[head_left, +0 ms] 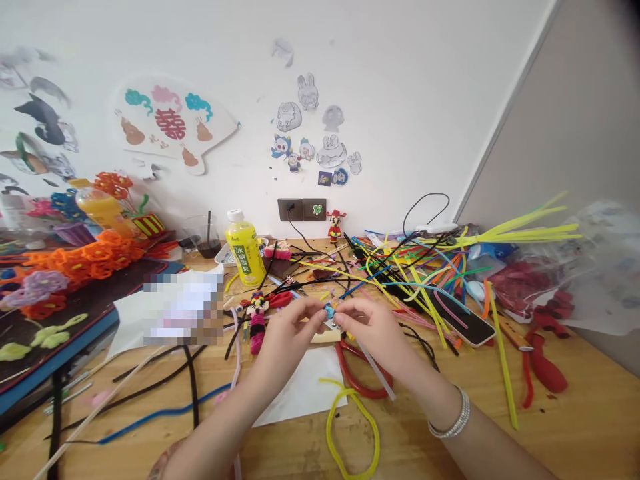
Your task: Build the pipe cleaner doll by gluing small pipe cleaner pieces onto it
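Observation:
Near the middle of the view, my left hand [295, 333] and my right hand [373, 327] meet above the table, both closed with fingertips pinched on a small blue and orange piece [331, 311]. A pale flat strip [375, 370] slants down from beneath my right hand. Below my hands lie a white paper sheet [305, 393], a red loop [350, 373] and a yellow fuzzy loop [327, 427]. Left of my left hand rests a pink and black fuzzy figure [257, 327].
A yellow bottle [246, 250] stands behind, left of my hands. Many coloured pipe cleaners [415, 267] and a phone [465, 317] lie at right. Orange fuzzy flowers [100, 263] sit at left; a blue strip [165, 412] and black strips cross the front left.

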Motion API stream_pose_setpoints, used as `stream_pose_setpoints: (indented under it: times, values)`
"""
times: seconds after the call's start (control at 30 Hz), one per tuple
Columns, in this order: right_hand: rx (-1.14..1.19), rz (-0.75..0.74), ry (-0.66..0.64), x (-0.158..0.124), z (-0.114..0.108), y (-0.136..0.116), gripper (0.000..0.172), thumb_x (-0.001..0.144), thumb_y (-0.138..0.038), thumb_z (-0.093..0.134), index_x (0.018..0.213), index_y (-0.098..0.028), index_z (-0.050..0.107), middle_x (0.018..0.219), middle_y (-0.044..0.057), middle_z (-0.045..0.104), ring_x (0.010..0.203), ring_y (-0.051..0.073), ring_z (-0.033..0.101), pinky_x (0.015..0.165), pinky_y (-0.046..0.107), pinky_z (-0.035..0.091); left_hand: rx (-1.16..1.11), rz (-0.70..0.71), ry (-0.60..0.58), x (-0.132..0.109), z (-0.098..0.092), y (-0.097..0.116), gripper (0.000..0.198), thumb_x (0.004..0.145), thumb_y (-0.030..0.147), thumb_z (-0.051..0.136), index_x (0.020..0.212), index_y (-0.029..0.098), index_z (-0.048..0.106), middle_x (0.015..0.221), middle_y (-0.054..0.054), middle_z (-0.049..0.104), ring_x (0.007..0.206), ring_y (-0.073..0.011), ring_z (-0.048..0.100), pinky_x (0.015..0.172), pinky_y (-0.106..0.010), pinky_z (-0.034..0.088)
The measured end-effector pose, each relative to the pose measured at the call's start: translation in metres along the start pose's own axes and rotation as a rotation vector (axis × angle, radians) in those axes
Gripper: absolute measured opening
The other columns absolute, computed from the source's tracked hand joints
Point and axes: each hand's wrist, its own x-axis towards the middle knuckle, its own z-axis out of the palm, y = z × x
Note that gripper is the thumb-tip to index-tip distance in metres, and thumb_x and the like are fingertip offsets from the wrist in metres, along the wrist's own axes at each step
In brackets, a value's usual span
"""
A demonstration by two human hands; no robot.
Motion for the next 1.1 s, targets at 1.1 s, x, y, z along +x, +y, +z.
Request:
stream_pose_setpoints:
  times: [1.1]
  values:
    - [-0.381,-0.272,0.159,-0.0039,0.0090,0.0045,0.015,0.072,-0.008,0.054,0.062,-0.018,0.059,0.067,0.002,0.062,0.067,0.015,0.056,0.062,0.025,0.041,0.126,0.014,-0.009,-0.0044,0.0072,-0.0047,0.009,0.076,0.022,0.052,0.074,0.017,0.059,0.067,0.000,0.062,0.060,-0.0129,0.057,0.055,-0.023,0.045]
